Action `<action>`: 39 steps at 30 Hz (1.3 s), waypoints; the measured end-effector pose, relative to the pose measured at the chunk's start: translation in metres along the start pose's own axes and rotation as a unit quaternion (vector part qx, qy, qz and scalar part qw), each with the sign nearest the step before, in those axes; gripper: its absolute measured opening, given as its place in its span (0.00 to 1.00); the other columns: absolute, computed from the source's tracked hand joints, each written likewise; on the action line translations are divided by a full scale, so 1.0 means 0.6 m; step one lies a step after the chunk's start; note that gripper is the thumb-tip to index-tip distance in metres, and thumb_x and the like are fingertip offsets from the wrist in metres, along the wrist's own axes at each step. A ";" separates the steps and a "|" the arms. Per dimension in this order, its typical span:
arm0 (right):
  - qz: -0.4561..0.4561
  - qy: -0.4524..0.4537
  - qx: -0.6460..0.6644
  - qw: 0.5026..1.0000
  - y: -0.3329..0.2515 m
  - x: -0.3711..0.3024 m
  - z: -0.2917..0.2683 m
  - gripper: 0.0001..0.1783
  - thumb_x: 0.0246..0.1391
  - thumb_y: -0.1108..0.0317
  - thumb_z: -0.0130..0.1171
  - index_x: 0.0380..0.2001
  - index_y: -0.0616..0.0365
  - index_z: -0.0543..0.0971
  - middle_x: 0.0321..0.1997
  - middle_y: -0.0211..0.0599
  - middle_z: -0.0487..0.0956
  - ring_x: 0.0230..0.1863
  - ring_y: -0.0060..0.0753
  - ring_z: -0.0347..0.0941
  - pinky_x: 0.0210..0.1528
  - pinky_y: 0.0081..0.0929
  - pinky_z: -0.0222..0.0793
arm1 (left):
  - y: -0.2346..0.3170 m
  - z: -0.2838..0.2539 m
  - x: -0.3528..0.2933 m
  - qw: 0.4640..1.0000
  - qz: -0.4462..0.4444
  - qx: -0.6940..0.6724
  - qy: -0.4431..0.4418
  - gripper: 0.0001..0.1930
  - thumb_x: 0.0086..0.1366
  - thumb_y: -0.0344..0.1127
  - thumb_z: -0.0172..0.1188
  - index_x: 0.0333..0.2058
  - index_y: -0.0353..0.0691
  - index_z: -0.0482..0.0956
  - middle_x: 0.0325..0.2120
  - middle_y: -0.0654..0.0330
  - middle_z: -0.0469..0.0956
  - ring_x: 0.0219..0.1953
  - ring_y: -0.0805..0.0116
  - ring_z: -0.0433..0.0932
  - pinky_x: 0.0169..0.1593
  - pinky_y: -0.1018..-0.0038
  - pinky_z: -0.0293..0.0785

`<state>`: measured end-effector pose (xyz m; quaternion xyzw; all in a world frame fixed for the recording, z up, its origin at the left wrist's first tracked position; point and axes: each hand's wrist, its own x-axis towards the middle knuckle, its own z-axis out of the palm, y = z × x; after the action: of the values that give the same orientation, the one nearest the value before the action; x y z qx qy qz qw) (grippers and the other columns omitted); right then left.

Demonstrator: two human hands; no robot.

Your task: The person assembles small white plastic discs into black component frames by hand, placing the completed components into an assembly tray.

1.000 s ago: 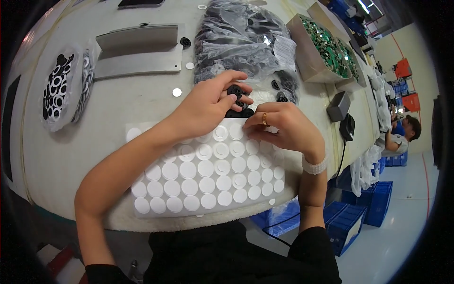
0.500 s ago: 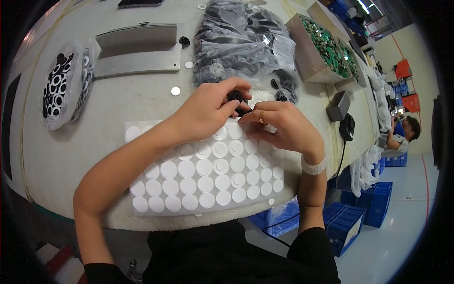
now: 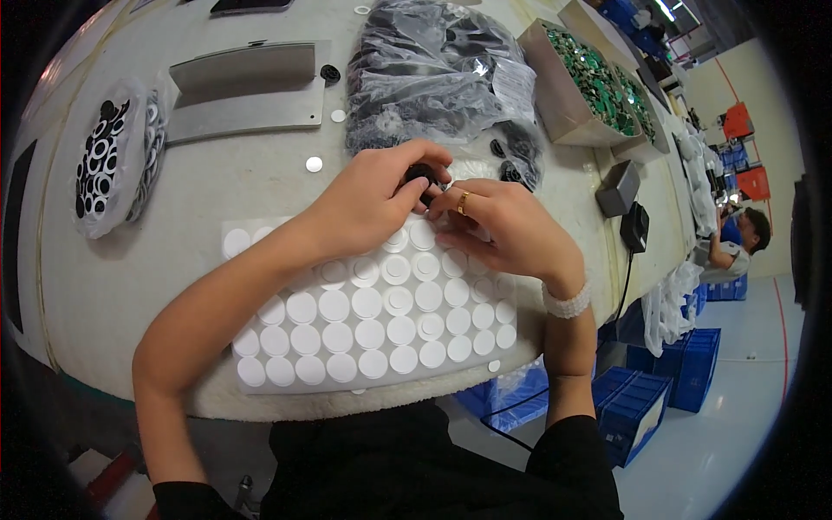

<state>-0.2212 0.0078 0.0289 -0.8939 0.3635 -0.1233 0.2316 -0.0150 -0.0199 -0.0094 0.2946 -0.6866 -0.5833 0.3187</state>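
My left hand (image 3: 379, 192) is closed around a small round black plastic part (image 3: 423, 177), gripping it between thumb and fingers. Close against it, my right hand (image 3: 511, 224) has its fingers bent in toward the same part; a ring and a beaded bracelet are on this side. Whether the right fingertips pinch anything small is hidden. Below both hands lies a pale sheet (image 3: 381, 381) bearing rows of round white discs (image 3: 334, 304). A few discs carry a smaller circle in their middle.
Beyond my hands lies a large clear bag (image 3: 438, 82) of black parts. To the left are a metal bracket (image 3: 247, 91) and a bag (image 3: 108, 165) of black and white rings. A box (image 3: 563, 104) of green circuit boards stands right, near a dark grey block (image 3: 618, 188). Blue crates (image 3: 633, 407) sit below.
The black part and both hands have shifted slightly left. My right fingers have come closer to the part. The whole scene sits a little further left in view.
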 end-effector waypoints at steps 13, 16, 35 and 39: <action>0.011 -0.011 0.000 1.000 -0.007 0.003 -0.002 0.11 0.48 0.69 0.62 0.36 0.57 0.75 0.34 0.42 0.78 0.36 0.49 0.75 0.38 0.39 0.71 | -0.004 0.001 -0.004 0.998 0.029 0.061 0.005 0.14 0.63 0.20 0.46 0.48 0.31 0.71 0.42 0.54 0.76 0.40 0.71 0.76 0.44 0.76 0.76; -0.001 -0.006 0.007 1.000 -0.001 0.002 0.003 0.11 0.49 0.69 0.61 0.36 0.58 0.75 0.33 0.44 0.77 0.35 0.50 0.75 0.37 0.39 0.70 | -0.003 0.002 -0.003 0.995 0.045 0.084 0.006 0.14 0.62 0.20 0.46 0.47 0.30 0.72 0.40 0.54 0.77 0.39 0.71 0.76 0.44 0.76 0.76; -0.061 -0.003 -0.064 0.996 0.010 0.000 0.009 0.07 0.48 0.73 0.57 0.31 0.63 0.72 0.33 0.43 0.75 0.37 0.49 0.74 0.39 0.37 0.71 | 0.002 0.003 -0.001 0.999 0.023 0.046 0.003 0.14 0.63 0.19 0.45 0.47 0.30 0.72 0.41 0.55 0.76 0.42 0.71 0.77 0.45 0.76 0.77; -0.096 0.013 -0.123 0.988 0.013 -0.002 0.014 0.08 0.48 0.74 0.56 0.31 0.63 0.69 0.32 0.43 0.73 0.35 0.48 0.73 0.37 0.38 0.70 | -0.002 0.005 -0.001 1.000 0.006 0.012 0.011 0.14 0.64 0.19 0.45 0.47 0.30 0.72 0.41 0.55 0.76 0.43 0.71 0.77 0.46 0.76 0.76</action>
<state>-0.2236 0.0064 0.0175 -0.9446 0.2913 -0.1113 0.1024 -0.0172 -0.0176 -0.0108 0.3005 -0.6921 -0.5694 0.3264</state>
